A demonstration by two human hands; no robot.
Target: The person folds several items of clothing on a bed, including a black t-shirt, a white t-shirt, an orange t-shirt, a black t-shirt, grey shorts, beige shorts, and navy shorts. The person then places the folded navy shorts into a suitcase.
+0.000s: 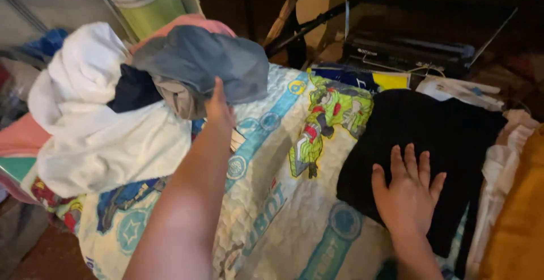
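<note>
My left hand [218, 109] reaches into a heap of clothes at the upper left and touches a grey garment [204, 59] on top; whether its fingers grip it is hidden. Beside that lie a dark blue piece [133, 90] and a large white garment [96, 127]. My right hand [409, 192] rests flat, fingers spread, on a folded black garment [425, 127] at the right. Both lie on a bed cover [272, 200] printed with cartoon robots in blue, green and white.
A white cloth [501, 166] and an orange fabric [518, 223] lie at the right edge. Behind the bed stand a black device with cables [408, 50] and a wooden stick [286, 11]. Pink cloth [20, 135] lies at far left.
</note>
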